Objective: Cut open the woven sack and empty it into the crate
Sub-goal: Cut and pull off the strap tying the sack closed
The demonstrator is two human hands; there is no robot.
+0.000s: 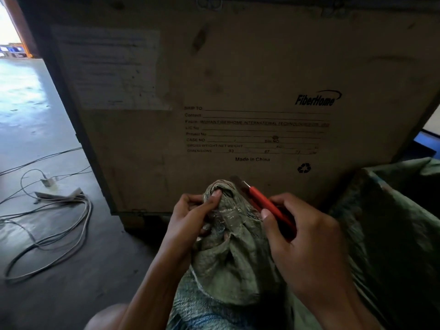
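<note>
Left hand (190, 217) grip: fingers closed around the bunched, gathered neck of the sack (228, 258), thumb pressed near the top of the bunch. Right hand (307, 236) grip: closed on a red knife (266, 206), thumb along its handle, blade end pointing up and away from the person, lying against the right side of the sack neck.

Sack: green-grey woven material, standing between the forearms directly in front of the crate (238, 91). Neck is twisted shut and wrapped with clear shiny tape (228, 215) just below the left thumb. Sack is still closed; contents cannot be seen. Whether the blade has entered the tape or the fabric cannot be told.

Crate: large wooden box, its printed side panel facing the camera, just behind the sack. Print reads "FiberHome", "SHIP TO", "Made in China", with a recycling mark low on the panel. A pale paper label (109, 67) sits on the upper left of the panel. Crate top is out of frame, so its inside is not visible.

Right of the sack, against the crate's lower right corner: a second green bag (385, 222), mouth open, interior dark, contents not discernible.

Left of the crate, on the concrete floor (71, 258): loose loops of pale cable (47, 234) and a small white plug (46, 182).
</note>
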